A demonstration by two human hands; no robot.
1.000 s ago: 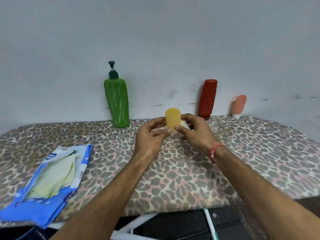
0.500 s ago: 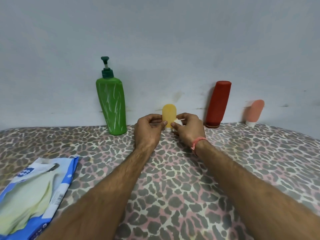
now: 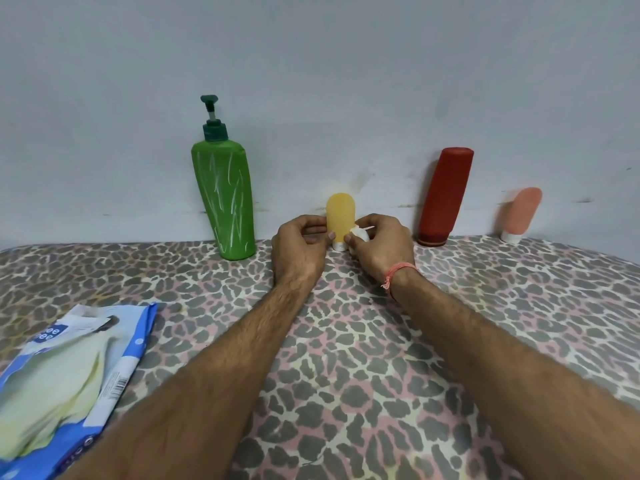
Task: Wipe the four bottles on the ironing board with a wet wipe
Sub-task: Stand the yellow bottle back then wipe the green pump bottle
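Yellow bottle [image 3: 340, 216], lifted a second earlier, was set back upright on ironing board [image 3: 502, 306] by wall — pinched by left hand [image 3: 299, 249]; wet wipe [image 3: 360, 233] gripped in right hand [image 3: 381, 249]. Wiping judged finished.

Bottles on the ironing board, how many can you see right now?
4. The green pump bottle stands at the left by the wall, the yellow bottle stands between the left hand and right hand, the red bottle is further right, and the pink bottle is farthest right.

Head view — forward, down — close.
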